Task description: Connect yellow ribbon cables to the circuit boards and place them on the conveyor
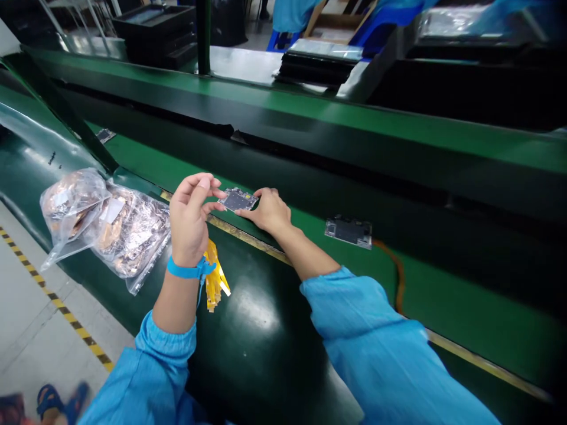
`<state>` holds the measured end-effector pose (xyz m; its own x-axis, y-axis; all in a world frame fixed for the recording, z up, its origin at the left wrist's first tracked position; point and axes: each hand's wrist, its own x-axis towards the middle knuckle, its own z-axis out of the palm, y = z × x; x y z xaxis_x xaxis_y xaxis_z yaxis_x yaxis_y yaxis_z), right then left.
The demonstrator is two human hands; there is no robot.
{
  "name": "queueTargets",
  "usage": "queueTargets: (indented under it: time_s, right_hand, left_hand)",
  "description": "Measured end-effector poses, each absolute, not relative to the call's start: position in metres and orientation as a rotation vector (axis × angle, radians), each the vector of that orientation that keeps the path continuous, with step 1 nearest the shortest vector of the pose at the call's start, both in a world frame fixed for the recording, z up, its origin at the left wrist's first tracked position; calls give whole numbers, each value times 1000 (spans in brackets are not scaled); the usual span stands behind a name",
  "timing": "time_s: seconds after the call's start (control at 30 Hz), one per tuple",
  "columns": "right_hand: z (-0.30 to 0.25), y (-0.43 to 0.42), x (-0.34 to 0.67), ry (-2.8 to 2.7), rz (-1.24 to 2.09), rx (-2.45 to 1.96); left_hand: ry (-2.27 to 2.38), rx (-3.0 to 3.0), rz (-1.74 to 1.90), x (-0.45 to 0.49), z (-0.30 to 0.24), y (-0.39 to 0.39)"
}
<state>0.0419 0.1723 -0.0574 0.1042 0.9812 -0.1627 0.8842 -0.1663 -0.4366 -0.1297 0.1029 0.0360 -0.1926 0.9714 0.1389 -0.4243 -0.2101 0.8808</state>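
Note:
A dark grey circuit board [239, 199] is at the inner edge of the green bench. My right hand [271, 212] grips its right side, thumb at the near edge and fingers at the far corner. My left hand [190, 215] is at the board's left edge, palm turned up. Its thumb and index finger are pinched together above the board, and whatever may be between them is too small to make out. Its other fingers reach to the board's edge. A blue wrist strap [188, 270] circles my left wrist. Yellow flex cables [214, 280] lie in a bundle below it.
Clear plastic bags [133, 227] of copper-coloured parts lie at left. A second circuit board [348, 231] with an orange ribbon cable [400, 277] is to the right on the green conveyor strip [465, 307]. Another board [105, 136] sits far left, behind a green post [66, 115].

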Motion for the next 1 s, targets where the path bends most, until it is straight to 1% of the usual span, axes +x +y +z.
queueTargets:
  time_s: [0.1,0.3,0.4,0.5,0.53,0.57,0.6,0.7,0.73,0.77,0.9,1.0]
  right_hand:
    - [-64,169,44,-1679,697,-2057]
    - [-63,143,69,-1221,1058,-1601]
    - [-54,114,92,-1200,1232,-1498]
    - [-49,80,117,-1312,1439,-1489]
    - [-49,70,125,-1377,1460,-1498]
    - [-50,63,131,-1459,1415,-1525]
    - [-51,56,136,-1547,1289,-1571]
    - [-54,44,134,-1753,729,-1701]
    - [-53,41,127,-1800,624,-1709]
    - [-52,39,118,-1848,599,-1694]
    - [-45,30,63,-2062,833,-1500]
    - [-44,33,25,-2178,863,-1495]
  left_hand:
    - [877,920,1638,-129,35,103]
    - [880,938,1640,-128,37,104]
    - [849,941,1639,-128,38,103]
    - [847,931,1631,-127,40,102]
    - [865,928,1623,-127,41,102]
    - [889,926,1613,-126,42,101]
    - [914,925,1602,-126,42,101]
    - [959,929,1571,-125,44,99]
    - [966,933,1567,-125,45,99]
    - [971,937,1566,-125,45,99]
    - [976,943,1594,-128,46,100]
    - [979,936,1622,-134,45,101]
